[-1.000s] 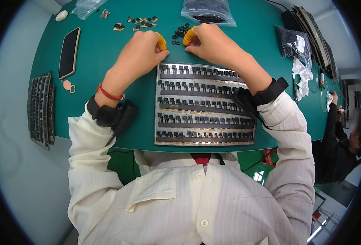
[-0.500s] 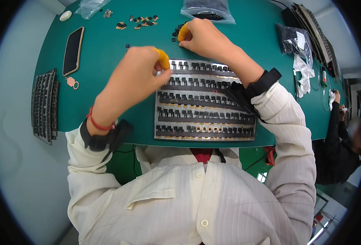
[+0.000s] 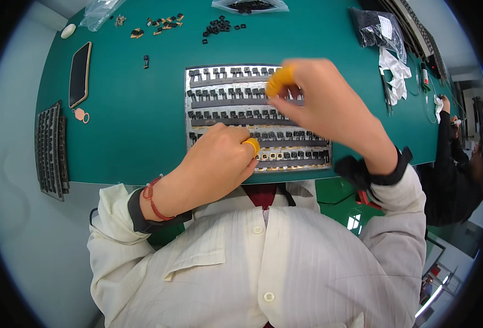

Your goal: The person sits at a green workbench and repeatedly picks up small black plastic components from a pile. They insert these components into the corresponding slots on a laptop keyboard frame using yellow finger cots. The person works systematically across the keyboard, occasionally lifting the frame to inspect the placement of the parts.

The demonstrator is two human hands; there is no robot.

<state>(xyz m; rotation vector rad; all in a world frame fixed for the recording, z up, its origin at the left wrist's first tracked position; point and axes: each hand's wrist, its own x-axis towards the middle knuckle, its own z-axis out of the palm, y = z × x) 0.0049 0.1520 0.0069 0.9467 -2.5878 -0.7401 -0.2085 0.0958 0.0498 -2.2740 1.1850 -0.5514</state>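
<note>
A metal tray (image 3: 187, 98) lies in front of me, bearing rows of small black square parts along dark strips. In its nearest row several square pieces show gold-coloured frames (image 3: 272, 156). My left hand (image 3: 211, 164) reaches over the tray's near left part, a yellow finger cot on one finger. Its fingers are closed and point down at the nearest row; the fingertips are hidden. Above the right side of the tray hovers my right hand (image 3: 321, 93), slightly blurred and also wearing a yellow cot. Thumb and forefinger are pinched together; whatever they hold is too small to make out.
Loose black square parts (image 3: 219, 25) lie beyond the tray, with black-and-gold pieces (image 3: 165, 23) to their left. A phone (image 3: 80, 74) and stacked filled trays (image 3: 50, 150) are at left. A bag of black parts (image 3: 378, 30) lies right. Another person (image 3: 452, 180) sits far right.
My right hand has come back from the loose black parts to above the tray. My left hand has moved down from the tray's far left corner to its nearest row. The view has shifted slightly.
</note>
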